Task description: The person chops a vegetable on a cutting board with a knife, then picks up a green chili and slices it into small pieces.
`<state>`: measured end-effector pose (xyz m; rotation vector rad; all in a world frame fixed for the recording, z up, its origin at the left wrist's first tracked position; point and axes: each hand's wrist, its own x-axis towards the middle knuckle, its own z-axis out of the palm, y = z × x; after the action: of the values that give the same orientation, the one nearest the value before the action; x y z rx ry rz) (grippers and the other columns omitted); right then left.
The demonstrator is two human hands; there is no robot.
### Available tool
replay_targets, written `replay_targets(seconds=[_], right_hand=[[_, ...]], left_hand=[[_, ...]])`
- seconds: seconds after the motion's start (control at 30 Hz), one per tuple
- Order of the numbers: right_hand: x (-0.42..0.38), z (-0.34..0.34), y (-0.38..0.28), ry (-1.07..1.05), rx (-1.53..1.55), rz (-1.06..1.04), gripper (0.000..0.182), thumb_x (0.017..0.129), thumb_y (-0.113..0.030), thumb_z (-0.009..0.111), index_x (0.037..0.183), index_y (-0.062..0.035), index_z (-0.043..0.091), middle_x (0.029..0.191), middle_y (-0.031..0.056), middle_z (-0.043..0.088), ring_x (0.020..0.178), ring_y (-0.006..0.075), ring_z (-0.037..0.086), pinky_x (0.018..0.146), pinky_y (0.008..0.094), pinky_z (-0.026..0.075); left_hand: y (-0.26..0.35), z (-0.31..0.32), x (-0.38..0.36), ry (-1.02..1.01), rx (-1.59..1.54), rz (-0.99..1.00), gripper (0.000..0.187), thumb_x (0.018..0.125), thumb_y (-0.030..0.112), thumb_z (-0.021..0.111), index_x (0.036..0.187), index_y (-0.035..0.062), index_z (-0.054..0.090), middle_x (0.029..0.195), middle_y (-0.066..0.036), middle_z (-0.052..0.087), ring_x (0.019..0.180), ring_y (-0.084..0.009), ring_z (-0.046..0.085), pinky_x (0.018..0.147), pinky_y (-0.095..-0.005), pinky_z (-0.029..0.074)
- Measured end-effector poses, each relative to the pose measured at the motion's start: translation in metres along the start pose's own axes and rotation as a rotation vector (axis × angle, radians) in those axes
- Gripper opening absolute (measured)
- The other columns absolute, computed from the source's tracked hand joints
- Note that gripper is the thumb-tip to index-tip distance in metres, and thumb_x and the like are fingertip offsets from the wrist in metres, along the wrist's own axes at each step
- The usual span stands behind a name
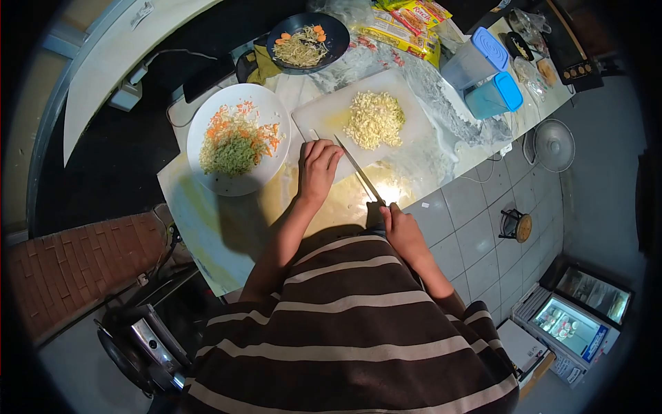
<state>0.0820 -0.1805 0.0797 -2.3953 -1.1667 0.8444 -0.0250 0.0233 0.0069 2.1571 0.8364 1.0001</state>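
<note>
My right hand [400,226] is wrapped round the dark handle of a knife [360,170], whose blade points up and left toward the board. Close to the blade tip, my left hand [321,164] rests at the lower left edge of the white cutting board [414,141], fingers bent together over a small pale piece [314,135]. A heap of chopped pale yellow food [374,120] lies on the board. Left of it, a white plate [200,124] holds chopped green pieces [236,153] beside orange and whitish bits [252,130].
Behind the board stands a dark pan [338,41] with shredded food and orange slices. Yellow packets [393,34], a tall lidded container [476,58] and a blue-lidded container [493,96] stand at the back right. A stool [516,225] and a fan [554,145] are on the tiled floor.
</note>
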Motion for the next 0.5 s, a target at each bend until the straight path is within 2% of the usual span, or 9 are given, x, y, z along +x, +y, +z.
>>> replay_targets(seconds=[0.17, 0.5], right_hand=[[0.002, 0.002, 0.004, 0.054, -0.048, -0.016, 0.037, 0.101, -0.032, 0.045, 0.09, 0.0025, 0.055, 0.068, 0.0305, 0.061, 0.068, 0.0524, 0.058, 0.061, 0.0586, 0.047], [-0.008, -0.001, -0.001, 0.033, 0.029, -0.035, 0.037, 0.101, -0.03, 0.046, 0.087, 0.0032, 0.056, 0.066, 0.0306, 0.059, 0.067, 0.0509, 0.059, 0.059, 0.0584, 0.046]], left_hand=[[-0.001, 0.0, -0.002, 0.008, 0.005, -0.005, 0.007, 0.082, 0.006, 0.07, 0.088, 0.0038, 0.068, 0.091, -0.008, 0.06, 0.09, -0.029, 0.055, 0.079, -0.0391, 0.046], [-0.002, 0.002, -0.002, 0.008, 0.012, -0.005, 0.005, 0.082, 0.004, 0.069, 0.087, 0.0037, 0.067, 0.092, -0.008, 0.06, 0.091, -0.029, 0.055, 0.079, -0.0389, 0.046]])
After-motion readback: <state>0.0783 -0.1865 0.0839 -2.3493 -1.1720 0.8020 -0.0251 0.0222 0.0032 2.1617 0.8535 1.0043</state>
